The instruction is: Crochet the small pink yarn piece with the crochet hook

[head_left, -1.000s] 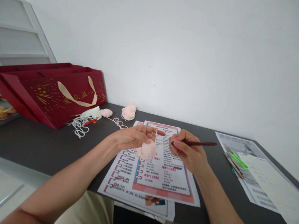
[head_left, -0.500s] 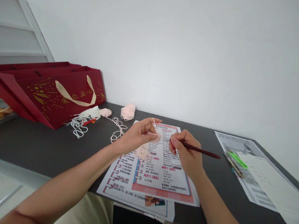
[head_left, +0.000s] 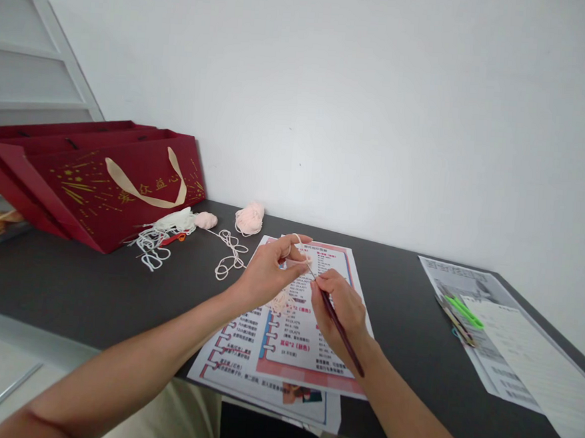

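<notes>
My left hand (head_left: 272, 264) pinches a small piece of pale pink yarn work (head_left: 306, 261), with a strand of yarn passing over the raised index finger. In my right hand (head_left: 341, 306) is a crochet hook with a dark brown handle (head_left: 340, 332), gripped like a pen. Its thin metal shaft points up and left, and the tip meets the yarn work at my left fingertips; the exact stitch is too small to make out. Below my left hand a loose bundle of pale yarn (head_left: 281, 301) shows over the printed pattern sheets (head_left: 306, 373).
A pale pink yarn ball (head_left: 249, 218) sits at the back. Left of it are a smaller ball (head_left: 205, 220), white yarn (head_left: 163, 237) and loose strands (head_left: 229, 258). Dark red paper bags (head_left: 89, 185) stand left. At right lie papers (head_left: 518, 355) and a bright green tool (head_left: 465, 312).
My right hand has moved left and down, swinging the crochet hook from nearly level to a steep slant, its tip now at the yarn work. My left hand has barely shifted.
</notes>
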`<state>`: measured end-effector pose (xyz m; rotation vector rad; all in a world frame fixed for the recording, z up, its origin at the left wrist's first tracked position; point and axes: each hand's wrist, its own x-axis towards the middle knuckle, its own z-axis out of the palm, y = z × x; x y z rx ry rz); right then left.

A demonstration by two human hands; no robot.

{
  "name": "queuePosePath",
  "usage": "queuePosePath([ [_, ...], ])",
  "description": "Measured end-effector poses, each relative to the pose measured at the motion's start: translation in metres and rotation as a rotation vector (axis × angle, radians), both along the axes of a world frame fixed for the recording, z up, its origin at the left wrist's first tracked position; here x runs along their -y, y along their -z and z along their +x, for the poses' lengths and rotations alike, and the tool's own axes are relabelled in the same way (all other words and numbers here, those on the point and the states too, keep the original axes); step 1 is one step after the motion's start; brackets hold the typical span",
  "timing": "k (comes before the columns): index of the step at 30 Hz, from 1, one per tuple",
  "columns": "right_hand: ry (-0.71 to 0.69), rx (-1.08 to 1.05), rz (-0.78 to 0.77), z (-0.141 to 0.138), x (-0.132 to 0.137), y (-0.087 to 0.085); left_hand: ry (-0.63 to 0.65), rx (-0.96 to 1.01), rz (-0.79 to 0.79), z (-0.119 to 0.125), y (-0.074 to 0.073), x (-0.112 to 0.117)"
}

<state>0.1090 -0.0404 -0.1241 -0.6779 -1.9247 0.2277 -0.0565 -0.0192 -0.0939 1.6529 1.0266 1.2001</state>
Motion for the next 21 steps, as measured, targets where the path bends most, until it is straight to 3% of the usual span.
queuePosePath([
  [6,-0.061,0.222,0.226,0.006,-0.012,0.003,0.301,0.367,-0.395,0.000,-0.001,0.000],
  [10,0.067,0.289,0.299,0.002,-0.010,0.004,0.233,0.513,-0.462,0.005,0.002,0.002],
  [13,0.115,0.235,0.168,-0.004,-0.004,0.005,0.116,0.456,-0.342,0.010,0.005,0.003],
  [18,0.078,-0.083,-0.057,-0.006,0.000,-0.001,0.041,0.278,-0.172,0.006,0.004,0.000],
  [21,0.067,-0.290,-0.322,-0.004,-0.001,-0.008,0.027,0.185,-0.085,0.001,0.003,-0.003],
])
